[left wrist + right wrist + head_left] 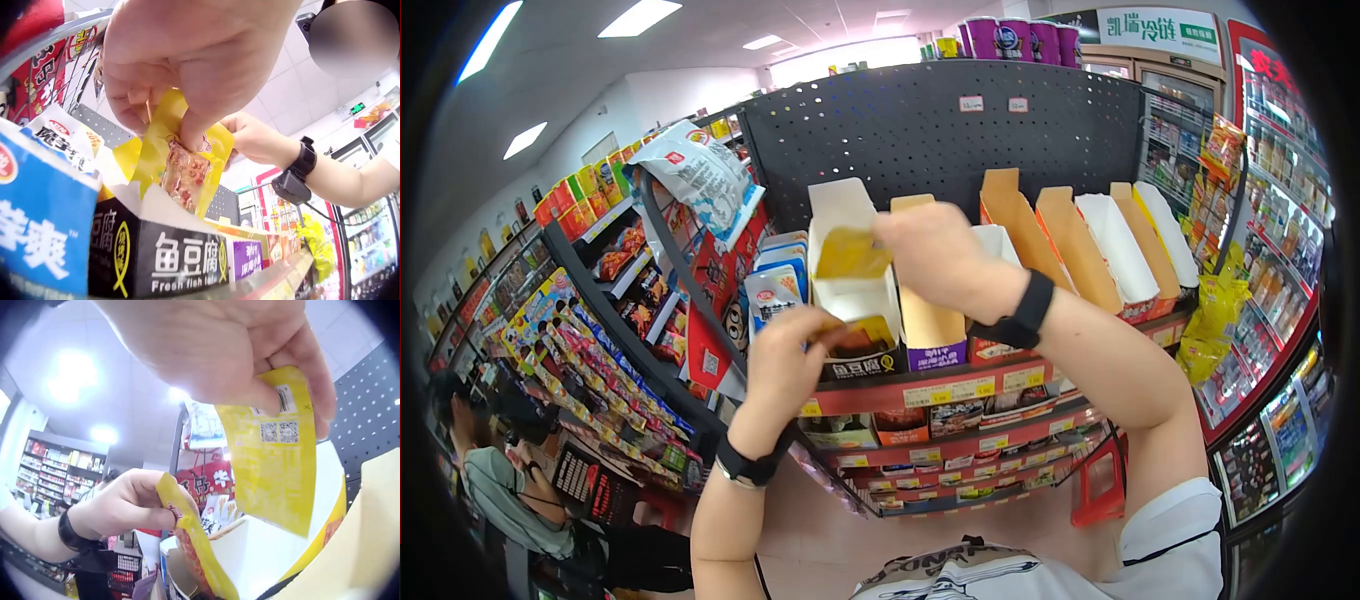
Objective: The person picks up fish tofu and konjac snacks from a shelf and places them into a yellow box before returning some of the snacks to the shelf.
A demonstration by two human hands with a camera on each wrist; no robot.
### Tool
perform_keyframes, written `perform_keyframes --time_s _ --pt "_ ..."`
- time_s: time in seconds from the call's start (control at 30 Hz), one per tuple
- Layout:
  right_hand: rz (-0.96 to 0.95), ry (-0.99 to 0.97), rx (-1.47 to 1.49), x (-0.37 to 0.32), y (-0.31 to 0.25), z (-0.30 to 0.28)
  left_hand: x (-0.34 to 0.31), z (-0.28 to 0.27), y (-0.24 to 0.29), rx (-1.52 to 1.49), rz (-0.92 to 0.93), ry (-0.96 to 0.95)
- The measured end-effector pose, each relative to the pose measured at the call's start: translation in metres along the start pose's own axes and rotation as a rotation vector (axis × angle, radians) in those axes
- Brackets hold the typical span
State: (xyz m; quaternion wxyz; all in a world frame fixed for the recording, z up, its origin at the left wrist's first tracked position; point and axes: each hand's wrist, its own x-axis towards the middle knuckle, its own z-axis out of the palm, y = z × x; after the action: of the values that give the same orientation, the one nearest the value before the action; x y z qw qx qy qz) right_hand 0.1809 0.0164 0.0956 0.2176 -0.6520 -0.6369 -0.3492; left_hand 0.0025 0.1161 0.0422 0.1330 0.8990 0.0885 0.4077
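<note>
My left hand (785, 365) pinches the top of a yellow snack packet (187, 165) with a clear window showing reddish-brown food. In the left wrist view its lower end dips behind the front wall of a black-and-white fish tofu box (181, 262). Above the box's back part, my right hand (945, 255) pinches a second yellow packet (269, 462) by its top edge. This one hangs upright, its printed back with codes facing the right wrist camera. The box's white inside (855, 298) shows between the two packets in the head view.
Blue-and-white packs (775, 290) stand left of the box. To its right runs a row of opened cartons, beginning with a purple-fronted one (935, 355). A dark pegboard (940, 130) rises behind. Hanging bags (700, 175) flank the shelf, and another person (515, 490) is at lower left.
</note>
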Motion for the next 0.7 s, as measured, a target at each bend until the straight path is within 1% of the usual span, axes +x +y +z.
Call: perform_keyframes --time_s 0.03,0.07,0.13,0.17,0.2,0.27,0.3,0.33,0.37,0.4,0.47,0.57,0.6,0.67,0.7 --pt "0.019 0.141 0.077 -0.008 0.003 -0.012 0.004 -0.001 -0.001 -0.024 0.048 0.075" --pt "0.034 0.138 0.065 -0.015 0.004 -0.024 0.007 -0.002 -0.002 -0.050 0.099 0.151" --pt "0.207 0.217 0.207 -0.031 0.008 -0.044 0.013 -0.008 0.005 -0.021 0.165 0.295" --pt "0.218 0.283 0.336 -0.042 0.012 -0.050 0.015 -0.011 0.010 -0.039 0.191 0.358" --pt "0.232 0.290 0.317 -0.054 0.014 -0.056 0.016 -0.014 0.014 -0.067 0.208 0.405" --pt "0.426 0.362 0.613 -0.078 0.010 -0.069 0.013 -0.021 0.023 -0.120 0.227 0.475" --pt "0.561 0.349 0.769 -0.090 0.001 -0.081 0.009 -0.019 0.020 -0.284 0.210 0.472" --pt "0.576 0.366 0.747 -0.103 -0.006 -0.089 0.007 -0.017 0.022 -0.451 0.191 0.463" --pt "0.638 0.369 0.859 -0.116 -0.012 -0.094 0.001 -0.012 0.034 -0.768 0.033 0.437" --pt "0.702 0.377 0.969 -0.131 -0.019 -0.097 -0.006 -0.007 0.035 -0.862 -0.041 0.363" --pt "0.699 0.353 1.041 -0.166 -0.028 -0.096 -0.019 0.013 0.044 -1.003 -0.049 0.192" --pt "0.900 0.233 1.220 -0.214 -0.050 -0.102 -0.047 0.055 0.051 -1.235 -0.035 -0.215" --pt "0.901 0.209 1.229 -0.239 -0.050 -0.094 -0.056 0.071 0.054 -1.304 -0.041 -0.348" --pt "1.081 0.112 1.206 -0.275 -0.055 -0.097 -0.076 0.108 0.060 -1.275 -0.098 -0.448" --pt "1.125 0.135 1.185 -0.294 -0.059 -0.098 -0.083 0.117 0.076 -1.385 -0.261 -0.486"
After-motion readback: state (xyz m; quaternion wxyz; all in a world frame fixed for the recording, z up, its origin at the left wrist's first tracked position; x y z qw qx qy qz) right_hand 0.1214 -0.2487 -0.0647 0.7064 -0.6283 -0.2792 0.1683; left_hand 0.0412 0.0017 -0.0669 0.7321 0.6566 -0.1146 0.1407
